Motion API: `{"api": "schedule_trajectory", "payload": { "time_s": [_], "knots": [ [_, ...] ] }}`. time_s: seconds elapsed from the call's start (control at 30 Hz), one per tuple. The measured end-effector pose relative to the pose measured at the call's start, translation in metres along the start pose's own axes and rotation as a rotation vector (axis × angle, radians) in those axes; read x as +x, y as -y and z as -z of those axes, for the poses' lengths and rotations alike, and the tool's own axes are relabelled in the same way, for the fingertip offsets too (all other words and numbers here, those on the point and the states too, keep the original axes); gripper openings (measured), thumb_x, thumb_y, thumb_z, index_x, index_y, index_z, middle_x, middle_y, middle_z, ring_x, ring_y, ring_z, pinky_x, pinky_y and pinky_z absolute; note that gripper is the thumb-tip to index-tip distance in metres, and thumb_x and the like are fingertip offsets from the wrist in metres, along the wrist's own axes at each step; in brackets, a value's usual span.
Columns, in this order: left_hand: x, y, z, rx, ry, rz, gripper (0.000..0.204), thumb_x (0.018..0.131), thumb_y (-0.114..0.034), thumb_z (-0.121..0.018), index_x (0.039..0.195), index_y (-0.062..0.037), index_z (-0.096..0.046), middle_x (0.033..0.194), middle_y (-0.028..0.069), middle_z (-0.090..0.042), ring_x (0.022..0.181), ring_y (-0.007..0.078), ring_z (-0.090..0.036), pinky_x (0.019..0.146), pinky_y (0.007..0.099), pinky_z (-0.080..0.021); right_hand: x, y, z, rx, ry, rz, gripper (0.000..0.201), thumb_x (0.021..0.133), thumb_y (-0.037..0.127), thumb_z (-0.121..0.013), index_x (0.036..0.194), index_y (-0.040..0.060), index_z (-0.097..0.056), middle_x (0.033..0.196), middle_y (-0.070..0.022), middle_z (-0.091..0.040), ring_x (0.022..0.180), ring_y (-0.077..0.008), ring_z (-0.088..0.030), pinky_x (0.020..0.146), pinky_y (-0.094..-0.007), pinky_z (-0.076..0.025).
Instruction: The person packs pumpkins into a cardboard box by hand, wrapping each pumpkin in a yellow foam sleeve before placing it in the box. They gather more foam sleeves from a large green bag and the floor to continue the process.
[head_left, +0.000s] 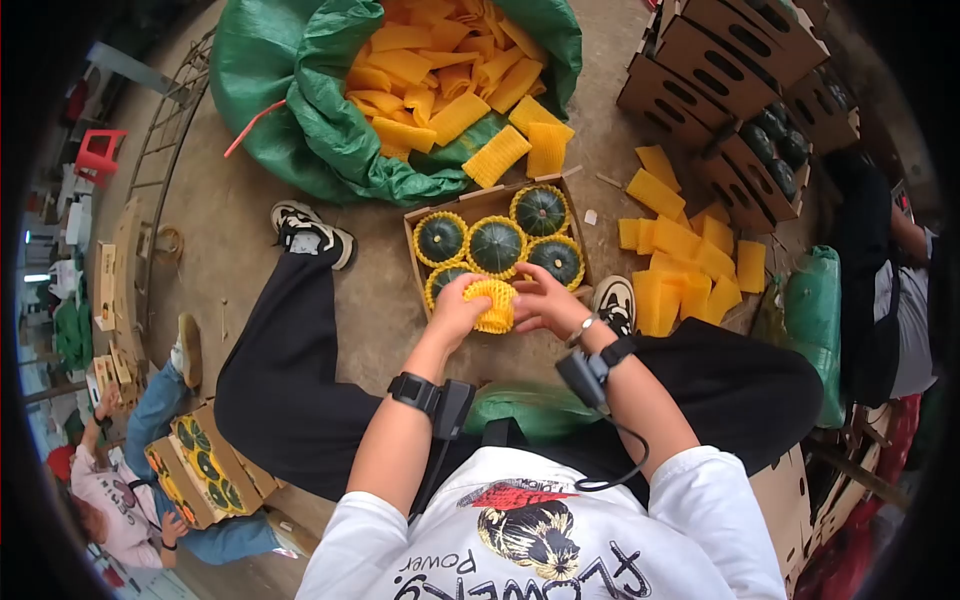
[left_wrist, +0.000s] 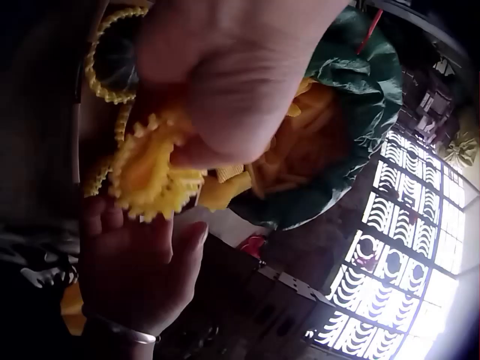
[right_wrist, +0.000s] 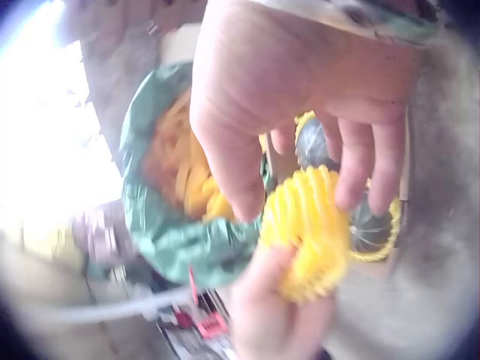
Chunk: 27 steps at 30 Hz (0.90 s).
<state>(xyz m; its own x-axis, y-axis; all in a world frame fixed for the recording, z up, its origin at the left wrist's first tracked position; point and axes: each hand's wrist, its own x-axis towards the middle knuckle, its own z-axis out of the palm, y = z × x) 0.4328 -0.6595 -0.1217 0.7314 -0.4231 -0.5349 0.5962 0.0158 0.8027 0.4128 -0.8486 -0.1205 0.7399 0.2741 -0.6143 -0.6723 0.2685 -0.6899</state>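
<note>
My left hand (head_left: 458, 312) grips a yellow foam net sleeve (head_left: 493, 306), its thumb inside the ruffled opening in the right wrist view. Beside it my right hand (head_left: 545, 304) has its fingers spread and loosely bent, fingertips right at the sleeve's side. Both hands are over the near edge of a cardboard box (head_left: 412, 250). Several dark green round squash (head_left: 496, 246) sit in that box, each ringed by a yellow foam net. The hands partly hide the box's near row.
Beyond the box stands a green sack (head_left: 300, 120) full of flat yellow foam nets (head_left: 440, 70). More loose nets (head_left: 690, 260) lie on the floor at right, below stacked cartons (head_left: 710, 80). Another person (head_left: 130, 500) sits at left beside a filled box (head_left: 205, 465).
</note>
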Motion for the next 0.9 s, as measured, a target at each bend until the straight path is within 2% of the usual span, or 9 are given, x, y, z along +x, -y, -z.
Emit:
{"api": "schedule_trajectory", "payload": {
  "time_s": [0.1, 0.17, 0.23, 0.37, 0.5, 0.6, 0.73, 0.83, 0.9],
  "knots": [
    [0.037, 0.02, 0.004, 0.166, 0.041, -0.086, 0.044, 0.074, 0.001, -0.06, 0.118, -0.0016, -0.052, 0.106, 0.0053, -0.059, 0.094, 0.015, -0.057, 0.082, 0.0276, -0.047, 0.063, -0.037, 0.048, 0.117, 0.257, -0.241, 0.04, 0.08, 0.022, -0.069, 0.114, 0.0062, -0.054, 0.079, -0.0046, -0.062, 0.062, -0.0142, -0.058, 0.058, -0.0277, -0.05],
    [0.045, -0.006, -0.001, 0.231, 0.117, 0.044, 0.044, 0.074, -0.004, -0.064, 0.117, -0.0021, -0.055, 0.103, 0.0075, -0.06, 0.094, 0.0172, -0.059, 0.08, 0.0287, -0.048, 0.087, -0.061, 0.058, -0.82, 0.033, 0.215, 0.029, 0.077, 0.022, -0.068, 0.099, 0.0052, -0.06, 0.064, -0.0077, -0.06, 0.06, -0.017, -0.06, 0.054, -0.0324, -0.049],
    [0.081, -0.015, 0.022, 0.839, -0.106, -0.114, 0.043, 0.073, -0.009, -0.068, 0.113, -0.0017, -0.058, 0.102, 0.0107, -0.062, 0.09, 0.0189, -0.06, 0.076, 0.0307, -0.049, 0.074, -0.046, 0.032, -1.447, -0.216, 0.306, 0.017, 0.079, 0.018, -0.06, 0.091, 0.0058, -0.057, 0.067, -0.0117, -0.06, 0.062, -0.0241, -0.062, 0.056, -0.0382, -0.05],
    [0.158, -0.064, 0.042, 1.006, -0.523, -0.619, 0.038, 0.073, -0.004, -0.061, 0.11, 0.0001, -0.053, 0.109, 0.0199, -0.053, 0.105, 0.0364, -0.049, 0.09, 0.0422, -0.041, 0.069, -0.055, 0.016, -1.567, -0.074, 0.887, 0.009, 0.074, 0.013, -0.053, 0.082, 0.0091, -0.052, 0.081, -0.0076, -0.051, 0.076, -0.0248, -0.055, 0.066, -0.0332, -0.049],
    [0.221, -0.079, 0.036, 1.22, -0.559, -0.712, 0.059, 0.071, -0.006, -0.064, 0.126, -0.0027, -0.044, 0.123, 0.0219, -0.049, 0.114, 0.0387, -0.045, 0.096, 0.0432, -0.038, 0.071, -0.041, 0.019, -1.61, -0.036, 0.787, 0.01, 0.073, 0.015, -0.055, 0.081, 0.0106, -0.058, 0.082, -0.0052, -0.054, 0.079, -0.0227, -0.055, 0.069, -0.0327, -0.047],
    [0.22, -0.072, 0.044, 1.145, -0.371, -0.38, 0.074, 0.069, -0.003, -0.063, 0.136, -0.006, -0.032, 0.123, 0.0213, -0.047, 0.109, 0.0402, -0.049, 0.091, 0.0428, -0.042, 0.072, -0.004, -0.006, -1.941, 0.194, 0.121, 0.016, 0.078, 0.018, -0.055, 0.08, 0.0146, -0.07, 0.083, -0.0039, -0.064, 0.085, -0.0214, -0.06, 0.069, -0.0336, -0.044],
    [0.141, -0.087, 0.032, 1.029, -0.564, -0.353, 0.091, 0.067, -0.003, -0.059, 0.143, -0.0097, -0.01, 0.121, 0.027, -0.047, 0.108, 0.0425, -0.049, 0.089, 0.0453, -0.043, 0.084, -0.02, -0.003, -1.739, -0.12, 0.521, 0.013, 0.078, 0.016, -0.054, 0.084, 0.0112, -0.064, 0.085, -0.0071, -0.063, 0.083, -0.0238, -0.061, 0.063, -0.0357, -0.049],
    [0.065, -0.088, 0.018, 0.694, -0.711, -0.232, 0.085, 0.071, -0.005, -0.059, 0.142, -0.0094, -0.012, 0.109, 0.0254, -0.057, 0.096, 0.0418, -0.057, 0.082, 0.0444, -0.047, 0.084, -0.048, 0.01, -1.701, 0.124, 0.334, 0.014, 0.082, 0.014, -0.05, 0.091, 0.0098, -0.061, 0.091, -0.012, -0.062, 0.088, -0.0278, -0.062, 0.07, -0.0386, -0.052],
    [0.028, -0.058, 0.026, 0.697, -0.758, -0.49, 0.068, 0.075, -0.008, -0.061, 0.136, -0.0095, -0.029, 0.102, 0.023, -0.062, 0.09, 0.0403, -0.061, 0.077, 0.0434, -0.049, 0.081, -0.046, 0.009, -1.677, 0.042, 0.299, 0.02, 0.083, 0.013, -0.05, 0.096, 0.0111, -0.064, 0.095, -0.0115, -0.064, 0.089, -0.0293, -0.063, 0.076, -0.0384, -0.051]
  ]
}}
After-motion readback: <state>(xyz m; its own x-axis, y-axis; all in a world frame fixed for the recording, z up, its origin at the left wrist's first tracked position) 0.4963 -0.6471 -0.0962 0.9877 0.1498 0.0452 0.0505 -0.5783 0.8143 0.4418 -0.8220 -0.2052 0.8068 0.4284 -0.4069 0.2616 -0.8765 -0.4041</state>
